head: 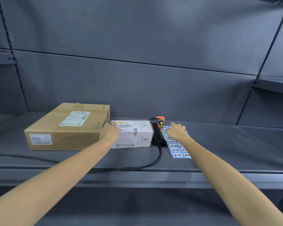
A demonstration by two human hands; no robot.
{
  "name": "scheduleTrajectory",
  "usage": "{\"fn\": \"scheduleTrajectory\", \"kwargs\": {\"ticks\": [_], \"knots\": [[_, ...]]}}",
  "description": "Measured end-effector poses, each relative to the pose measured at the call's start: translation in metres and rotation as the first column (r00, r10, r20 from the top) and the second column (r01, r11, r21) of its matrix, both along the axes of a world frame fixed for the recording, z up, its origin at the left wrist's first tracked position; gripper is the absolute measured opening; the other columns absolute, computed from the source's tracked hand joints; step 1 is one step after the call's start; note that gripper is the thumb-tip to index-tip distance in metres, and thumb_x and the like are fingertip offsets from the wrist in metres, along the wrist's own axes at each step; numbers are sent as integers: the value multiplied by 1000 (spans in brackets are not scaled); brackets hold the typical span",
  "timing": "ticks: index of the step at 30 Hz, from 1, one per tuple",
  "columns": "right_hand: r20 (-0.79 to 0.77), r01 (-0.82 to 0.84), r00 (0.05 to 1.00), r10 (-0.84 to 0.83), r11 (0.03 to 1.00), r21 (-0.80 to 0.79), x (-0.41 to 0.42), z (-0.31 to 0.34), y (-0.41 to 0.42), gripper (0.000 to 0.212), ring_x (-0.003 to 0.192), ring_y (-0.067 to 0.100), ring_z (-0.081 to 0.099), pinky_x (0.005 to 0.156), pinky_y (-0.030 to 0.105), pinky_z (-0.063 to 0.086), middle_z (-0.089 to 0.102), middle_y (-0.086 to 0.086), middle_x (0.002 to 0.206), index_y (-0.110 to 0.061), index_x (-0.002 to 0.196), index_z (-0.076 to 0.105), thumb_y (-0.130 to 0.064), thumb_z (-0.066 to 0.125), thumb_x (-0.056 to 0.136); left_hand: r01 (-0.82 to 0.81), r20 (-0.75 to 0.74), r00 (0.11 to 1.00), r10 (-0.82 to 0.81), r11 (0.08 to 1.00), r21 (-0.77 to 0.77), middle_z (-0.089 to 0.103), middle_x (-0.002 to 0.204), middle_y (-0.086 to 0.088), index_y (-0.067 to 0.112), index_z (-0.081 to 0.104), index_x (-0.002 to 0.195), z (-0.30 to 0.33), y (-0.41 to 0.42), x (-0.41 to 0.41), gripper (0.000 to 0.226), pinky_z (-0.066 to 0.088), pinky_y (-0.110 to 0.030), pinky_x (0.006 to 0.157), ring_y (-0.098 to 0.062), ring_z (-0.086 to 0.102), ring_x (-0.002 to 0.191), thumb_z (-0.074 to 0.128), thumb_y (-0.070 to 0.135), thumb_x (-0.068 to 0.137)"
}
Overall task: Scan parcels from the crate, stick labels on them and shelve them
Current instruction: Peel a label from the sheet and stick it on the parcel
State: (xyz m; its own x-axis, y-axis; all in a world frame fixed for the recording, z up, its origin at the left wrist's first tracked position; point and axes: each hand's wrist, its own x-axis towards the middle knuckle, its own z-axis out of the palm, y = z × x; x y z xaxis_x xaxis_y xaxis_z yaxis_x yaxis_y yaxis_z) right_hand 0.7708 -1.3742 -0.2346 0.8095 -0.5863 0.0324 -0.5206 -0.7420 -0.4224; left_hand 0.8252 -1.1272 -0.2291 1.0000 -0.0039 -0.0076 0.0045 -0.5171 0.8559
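**Both hands at the parcels on the dark grey shelf**

On the dark grey metal shelf we record two parcels side by side. At the left lies a flat brown cardboard box with a white shipping label on its top and a smaller one on its near side. Just to its right, touching or nearly touching, sits a small white oblong carton with a printed barcode label across its top.

We see the left hand resting on the left end of the white carton, at the seam between the two parcels. Its fingers lie fairly straight over the carton top; whether the thumb curls round the edge we cannot tell.

Right of the carton, close against it, stands a black handheld barcode scanner with an orange head. Its black cable runs toward the near edge of the shelf and off to the left.

Just right of the scanner lies a white sheet of blue-bordered stickers, flat on the shelf. We note the right hand over the far end of this sheet, fingers bent downward with the tips at the sheet. Whether they pinch a sticker we cannot tell.
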Motion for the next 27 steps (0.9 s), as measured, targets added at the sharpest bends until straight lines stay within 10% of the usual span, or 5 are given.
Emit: {"fn": "scheduleTrajectory", "kwargs": {"ticks": [7, 27], "knots": [[-292, -176, 946, 140, 979, -104, -16, -26, -18, 73, 148, 30, -5, 118, 50, 1, -1, 1, 162, -33, 153, 9, -64, 32, 91, 16, -8, 1000, -16, 1000, -9, 50, 131, -18, -1, 42, 135, -1, 0, 0, 52, 41, -38, 85, -34, 50, 116, 22, 36, 104], [-196, -126, 974, 113, 991, -52, -33, -26, -55, 61, 144, 27, 20, 116, 47, 12, 24, 0, 157, -31, 149, 27, -54, 35, 93, 22, -13, 1000, -23, 999, -42, 53, 128, -16, 4, 39, 136, 1, -11, -8, 49, 41, -35, 82, -29, 51, 101, 21, 37, 104]]}}
